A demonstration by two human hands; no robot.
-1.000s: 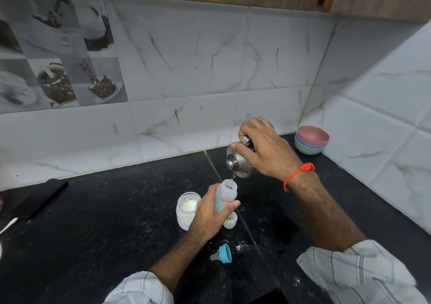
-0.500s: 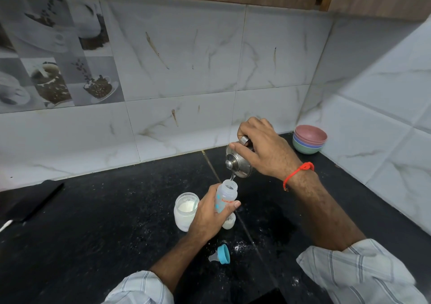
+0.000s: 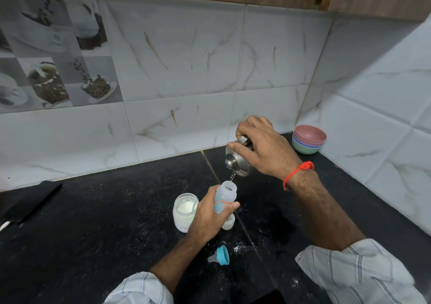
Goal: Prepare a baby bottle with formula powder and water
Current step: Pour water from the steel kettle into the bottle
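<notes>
While our right grip (image 3: 261,149) clasps one tilted kettle (image 3: 238,161) and our left (image 3: 210,215) one bottle (image 3: 225,196), one jar (image 3: 184,212) adjoins left; worktop (image 3: 93,233) beyond lies bare.

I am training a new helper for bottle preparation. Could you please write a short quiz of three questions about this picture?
1. True or false: the baby bottle already has its teat fitted.
2. Which hand tilts the steel kettle? A) left hand B) right hand C) both hands
3. Fill in: the blue teat cap lies on the black ____.

Key:
1. False. Its mouth is open and water runs into it.
2. B. The left hand holds the bottle.
3. Counter, in front of the open powder jar.
</notes>
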